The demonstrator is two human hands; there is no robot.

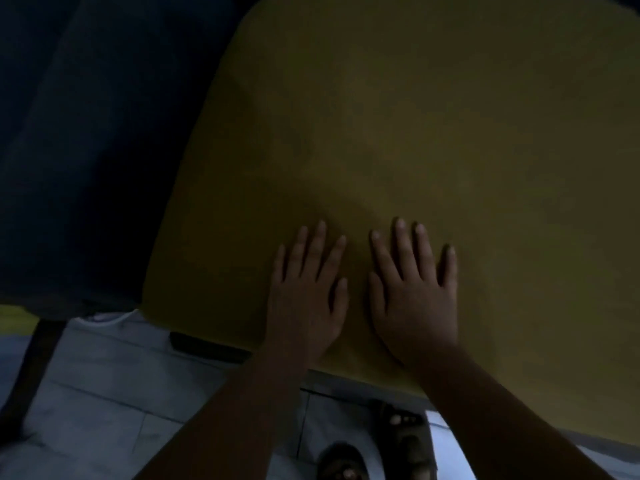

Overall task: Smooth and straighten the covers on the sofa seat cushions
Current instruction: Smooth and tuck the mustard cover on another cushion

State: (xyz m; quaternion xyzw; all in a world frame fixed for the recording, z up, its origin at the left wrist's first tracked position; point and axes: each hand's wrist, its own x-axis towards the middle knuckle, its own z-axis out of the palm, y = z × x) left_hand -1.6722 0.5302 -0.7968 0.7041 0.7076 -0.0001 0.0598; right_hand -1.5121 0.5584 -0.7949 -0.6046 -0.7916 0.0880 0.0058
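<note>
Two hands are lying flat, fingers spread, side by side near the front edge of a yellow seat cushion (pixel 398 133): left hand (pixel 306 289), right hand (pixel 414 292).

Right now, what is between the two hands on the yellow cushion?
Only a strip of bare yellow cover lies between the left hand and the right hand, seen in the head view.

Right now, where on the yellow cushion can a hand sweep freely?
Crowded: the front edge of the mustard-yellow fabric seat cushion, where the left hand and right hand lie flat side by side. Free: everything beyond them to the far edge, and the whole right side.
</note>
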